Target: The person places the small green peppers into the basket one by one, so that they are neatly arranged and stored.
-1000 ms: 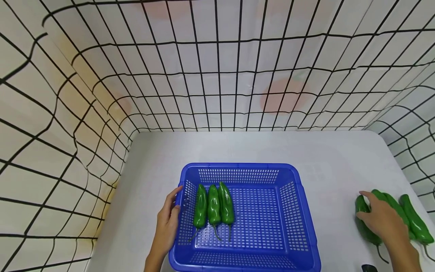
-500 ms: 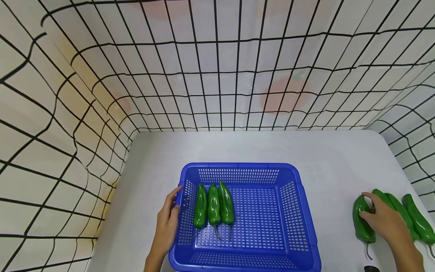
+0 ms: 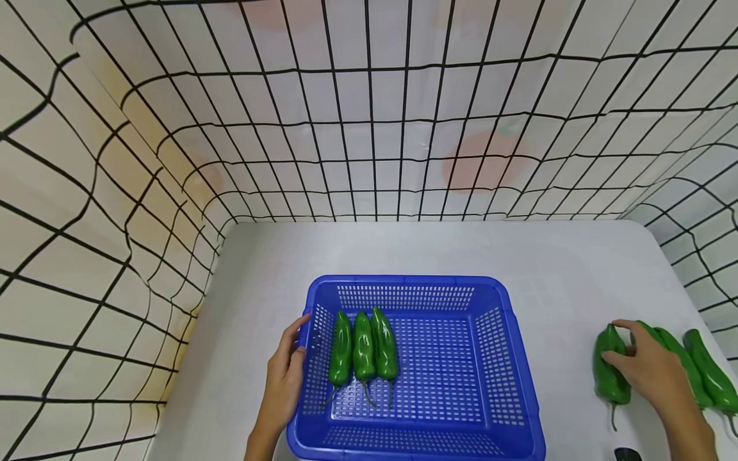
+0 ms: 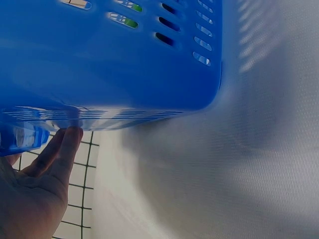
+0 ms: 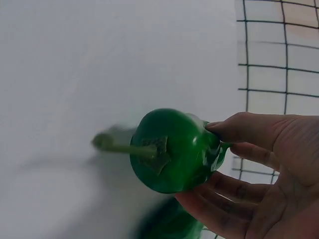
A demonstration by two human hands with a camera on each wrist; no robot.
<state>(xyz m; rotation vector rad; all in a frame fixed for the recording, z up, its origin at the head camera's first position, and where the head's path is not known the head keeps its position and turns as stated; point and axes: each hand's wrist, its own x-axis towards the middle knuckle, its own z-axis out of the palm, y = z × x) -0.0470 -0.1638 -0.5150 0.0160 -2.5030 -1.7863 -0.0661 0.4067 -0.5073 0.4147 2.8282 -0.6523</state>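
In the head view, my right hand (image 3: 654, 368) grips a green chili pepper (image 3: 611, 371) at the right of the table. The right wrist view shows the thumb and fingers round the body of this pepper (image 5: 169, 149), its stem pointing away from the palm. At the left side of a blue plastic basket (image 3: 450, 371), my left hand (image 3: 284, 371) holds the rim. Seen from the left wrist, that hand's fingers (image 4: 65, 154) lie against the basket's outer wall (image 4: 124, 69). Three green peppers (image 3: 363, 349) lie side by side in the basket's left part, stems toward me.
More green peppers (image 3: 712, 378) lie on the white table (image 3: 565, 275) right of my right hand, which partly hides them. A small black object (image 3: 627, 454) shows at the bottom edge. Black wire grid (image 3: 386, 141) walls stand at the back and sides.
My right hand has drawn the pepper slightly left, apart from the other peppers, and turned it more upright in view. The left hand and basket have stayed still.
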